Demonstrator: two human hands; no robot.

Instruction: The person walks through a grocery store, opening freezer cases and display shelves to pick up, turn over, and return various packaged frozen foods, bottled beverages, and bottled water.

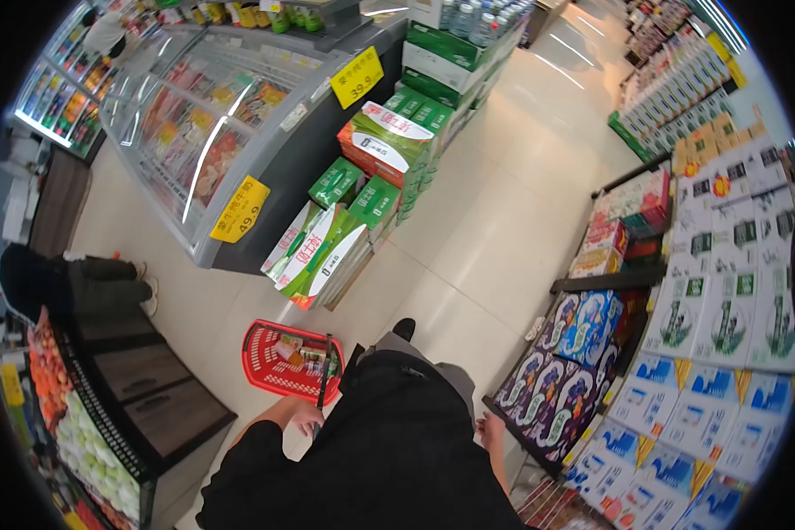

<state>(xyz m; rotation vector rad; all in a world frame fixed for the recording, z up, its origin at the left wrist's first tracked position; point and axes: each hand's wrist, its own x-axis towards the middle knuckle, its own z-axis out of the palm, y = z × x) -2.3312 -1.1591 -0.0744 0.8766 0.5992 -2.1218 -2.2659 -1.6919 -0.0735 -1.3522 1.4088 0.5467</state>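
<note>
A red shopping basket (258, 352) is beside me on the left, with a few small packaged goods (302, 355) inside it. My left hand (305, 418) is closed around the basket's long dark handle (323, 380); part of the grip is hidden by the fingers and my sleeve. On the other side, my right hand (491, 431) hangs by my hip with loosely bent fingers and nothing visible in it. It is nearest to the dark purple patterned cartons (539, 397) on the right-hand display, apart from them.
Ahead on the left, stacked milk cartons (322, 256) stand against a glass-topped freezer (194, 132). White and blue boxes (671, 397) line the right. A produce stand (163, 389) is at the lower left, with another person (71, 283) beyond it. Tiled floor (468, 238) runs between the displays.
</note>
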